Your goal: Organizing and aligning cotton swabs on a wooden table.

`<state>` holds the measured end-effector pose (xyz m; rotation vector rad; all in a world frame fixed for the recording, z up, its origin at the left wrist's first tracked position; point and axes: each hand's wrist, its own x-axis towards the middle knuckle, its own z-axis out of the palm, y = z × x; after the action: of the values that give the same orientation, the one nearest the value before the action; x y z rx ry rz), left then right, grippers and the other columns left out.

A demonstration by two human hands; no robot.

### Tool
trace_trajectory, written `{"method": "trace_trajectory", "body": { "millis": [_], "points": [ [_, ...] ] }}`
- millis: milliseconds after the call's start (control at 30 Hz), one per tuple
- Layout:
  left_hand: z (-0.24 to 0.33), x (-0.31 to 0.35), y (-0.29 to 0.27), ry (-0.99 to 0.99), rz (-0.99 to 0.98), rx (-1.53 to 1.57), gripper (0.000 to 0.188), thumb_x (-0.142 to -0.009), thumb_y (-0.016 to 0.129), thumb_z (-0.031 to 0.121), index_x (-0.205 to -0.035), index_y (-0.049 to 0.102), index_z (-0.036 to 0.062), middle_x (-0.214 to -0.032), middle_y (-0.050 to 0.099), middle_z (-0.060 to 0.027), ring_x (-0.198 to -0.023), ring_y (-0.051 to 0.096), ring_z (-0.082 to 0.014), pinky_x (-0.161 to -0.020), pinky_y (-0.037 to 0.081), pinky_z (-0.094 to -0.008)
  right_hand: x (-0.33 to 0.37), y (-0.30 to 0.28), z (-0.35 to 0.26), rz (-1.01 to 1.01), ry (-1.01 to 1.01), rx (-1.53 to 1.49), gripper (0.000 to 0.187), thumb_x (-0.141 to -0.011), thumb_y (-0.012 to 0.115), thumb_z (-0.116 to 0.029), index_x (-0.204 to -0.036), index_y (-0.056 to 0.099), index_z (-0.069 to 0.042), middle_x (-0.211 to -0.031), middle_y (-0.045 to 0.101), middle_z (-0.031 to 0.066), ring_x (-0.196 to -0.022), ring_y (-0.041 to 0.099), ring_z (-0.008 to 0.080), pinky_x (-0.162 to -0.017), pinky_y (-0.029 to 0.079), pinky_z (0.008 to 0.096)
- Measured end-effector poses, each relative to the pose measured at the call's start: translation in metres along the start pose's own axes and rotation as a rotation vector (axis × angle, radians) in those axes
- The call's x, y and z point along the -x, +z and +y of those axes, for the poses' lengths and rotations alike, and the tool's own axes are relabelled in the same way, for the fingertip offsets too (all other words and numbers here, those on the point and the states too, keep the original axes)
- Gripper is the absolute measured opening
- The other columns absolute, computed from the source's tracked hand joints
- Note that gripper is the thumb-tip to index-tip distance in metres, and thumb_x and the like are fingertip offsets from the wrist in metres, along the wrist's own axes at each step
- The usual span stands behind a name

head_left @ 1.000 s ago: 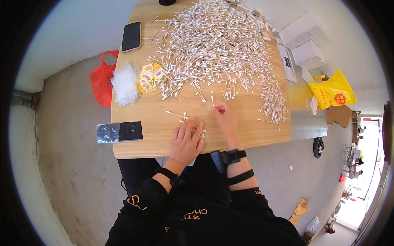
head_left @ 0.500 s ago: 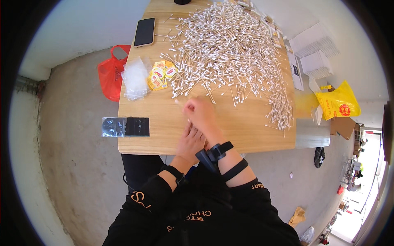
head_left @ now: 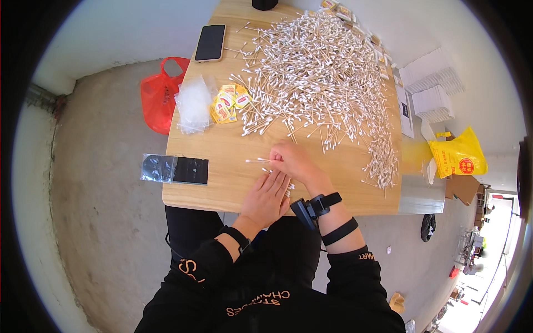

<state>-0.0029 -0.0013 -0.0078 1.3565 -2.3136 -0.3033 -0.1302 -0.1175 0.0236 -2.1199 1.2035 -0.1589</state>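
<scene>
I've got the left hand [head_left: 267, 198] flat over some swabs [head_left: 291, 187], guessing so they don't roll | right hand [head_left: 291, 161] pinching at least one swab [head_left: 260, 160] just ahead | pile [head_left: 325, 77] up the table [head_left: 239, 149], handy for grabbing imo

A smooth wooden table [head_left: 233, 191] with light grain and a soft sheen carries cotton swabs [head_left: 322, 83], their sticks like plain wood, their white tips matt and fluffy. Near its far left edge, a phone [head_left: 210, 43] has a smooth, dark, glassy screen. Along the left edge lie filmy clear plastic bags [head_left: 193, 105]; toward the near left corner, a glossy plastic pouch [head_left: 190, 170], part clear, part black. Beyond that edge hangs a crinkled, thin red plastic bag [head_left: 158, 100]. The floor [head_left: 105, 166] looks matt, like bare concrete.
</scene>
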Motion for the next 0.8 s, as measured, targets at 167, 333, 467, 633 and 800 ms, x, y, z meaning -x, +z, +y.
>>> {"method": "trace_trajectory", "body": {
  "millis": [167,333,467,633,800],
  "points": [
    [0.0,0.001,0.002,-0.013,-0.021,-0.001,0.063,-0.085,0.056,0.035,-0.136,0.045,-0.0011,-0.143,0.043,-0.0155,-0.132,0.04,-0.0275,-0.108,0.03,-0.0415,0.029,0.014,0.014,0.314,0.322,-0.327,0.01,-0.078,0.069,-0.013,-0.082,0.066,-0.004,-0.081,0.064,0.0106,-0.072,0.063,0.0229,-0.066,0.051,0.0334],
    [0.0,0.005,-0.001,-0.11,-0.036,0.032,0.072,-0.084,0.057,0.037,-0.142,0.036,-0.0006,-0.145,0.038,-0.0156,-0.135,0.034,-0.0292,-0.109,0.029,-0.043,0.063,0.018,0.025,0.293,0.359,-0.367,0.016,-0.079,0.071,-0.015,-0.089,0.069,-0.004,-0.084,0.066,0.0096,-0.074,0.064,0.0198,-0.068,0.051,0.0319],
    [-0.003,0.004,-0.003,-0.109,0.126,0.102,0.093,-0.076,0.071,0.039,-0.146,0.025,-0.0028,-0.149,0.029,-0.0208,-0.139,0.027,-0.0353,-0.113,0.023,-0.0492,0.059,0.02,0.029,0.469,0.346,-0.562,0.017,-0.081,0.07,-0.015,-0.095,0.07,-0.006,-0.085,0.066,0.0073,-0.077,0.064,0.0176,-0.071,0.051,0.0308],
    [-0.017,0.007,-0.022,-0.27,0.076,0.205,0.115,-0.062,0.083,0.038,-0.147,0.017,-0.0049,-0.152,0.019,-0.0244,-0.142,0.02,-0.04,-0.115,0.018,-0.0521,0.049,0.021,0.013,0.367,0.252,-0.448,0.018,-0.084,0.068,-0.016,-0.098,0.069,-0.005,-0.087,0.065,0.0071,-0.081,0.063,0.017,-0.073,0.05,0.0295],
    [-0.022,0.009,-0.034,-0.221,-0.013,0.17,0.118,-0.059,0.085,0.038,-0.147,0.018,-0.0043,-0.153,0.018,-0.0256,-0.142,0.02,-0.0405,-0.115,0.019,-0.0519,0.06,0.035,0.023,0.465,0.223,-0.659,0.017,-0.083,0.069,-0.016,-0.098,0.069,-0.007,-0.09,0.062,0.0071,-0.082,0.06,0.017,-0.075,0.048,0.0295]
  ]
}}
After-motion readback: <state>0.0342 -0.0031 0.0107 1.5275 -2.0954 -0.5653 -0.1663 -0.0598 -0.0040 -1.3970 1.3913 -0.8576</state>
